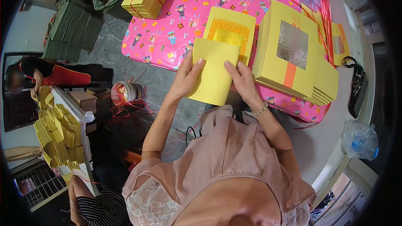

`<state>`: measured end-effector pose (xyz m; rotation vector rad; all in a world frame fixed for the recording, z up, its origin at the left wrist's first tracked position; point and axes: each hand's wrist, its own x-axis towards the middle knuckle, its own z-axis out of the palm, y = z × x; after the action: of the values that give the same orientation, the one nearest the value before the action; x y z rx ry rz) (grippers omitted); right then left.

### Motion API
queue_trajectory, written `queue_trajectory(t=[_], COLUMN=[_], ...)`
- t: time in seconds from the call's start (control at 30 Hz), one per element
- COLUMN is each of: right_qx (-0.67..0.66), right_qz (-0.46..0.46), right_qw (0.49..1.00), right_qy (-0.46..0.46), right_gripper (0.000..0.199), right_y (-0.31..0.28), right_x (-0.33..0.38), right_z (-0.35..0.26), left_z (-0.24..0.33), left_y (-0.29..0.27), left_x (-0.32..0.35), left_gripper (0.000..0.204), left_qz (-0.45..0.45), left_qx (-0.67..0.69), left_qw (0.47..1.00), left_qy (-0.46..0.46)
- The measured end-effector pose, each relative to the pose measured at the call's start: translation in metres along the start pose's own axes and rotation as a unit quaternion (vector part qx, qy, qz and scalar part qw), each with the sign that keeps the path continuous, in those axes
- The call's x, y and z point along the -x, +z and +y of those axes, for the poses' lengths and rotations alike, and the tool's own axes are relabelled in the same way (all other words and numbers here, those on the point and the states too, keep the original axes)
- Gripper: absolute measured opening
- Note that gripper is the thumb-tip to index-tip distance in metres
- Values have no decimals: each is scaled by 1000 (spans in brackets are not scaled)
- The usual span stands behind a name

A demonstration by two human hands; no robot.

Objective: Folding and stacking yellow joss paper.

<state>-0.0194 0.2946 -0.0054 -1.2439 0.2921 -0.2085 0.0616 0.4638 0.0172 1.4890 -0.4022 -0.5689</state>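
Between my two hands is a yellow paper sheet [213, 71] that looks folded, its plain speckled side facing up. My left hand [188, 76] grips its left edge, thumb on top and fingers underneath. At the right edge my right hand [243, 80] pinches it the same way, with a beaded bracelet on that wrist. Just beyond lies another yellow sheet [208, 21] with an orange and gold patch, partly covered by the held one. To the right rises a thick stack of yellow paper [265, 50], its top sheet bearing a silver square and an orange strip.
A pink patterned cloth [167, 37] covers the table. Yellow bundles [144, 1] tied with red string stand at its far left. Red strands [328, 37] hang at the right. Leftward are a bucket [125, 93], another table with yellow stacks [58, 129], and two other people.
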Motion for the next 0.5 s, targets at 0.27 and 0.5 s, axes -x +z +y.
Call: queue_trajectory(t=[0.27,0.5], right_qx=[79,94], right_qz=[-32,-133], right_qw=[996,985], right_qy=[26,59], right_gripper=[37,37], right_y=[0,-7], right_x=[12,23], right_z=[7,11], left_z=[-2,-1], left_y=[1,-5], left_x=[1,2], left_gripper=[45,43], left_qz=[-13,-28], left_qx=[67,67], left_qw=[997,997], left_qy=[-32,-36])
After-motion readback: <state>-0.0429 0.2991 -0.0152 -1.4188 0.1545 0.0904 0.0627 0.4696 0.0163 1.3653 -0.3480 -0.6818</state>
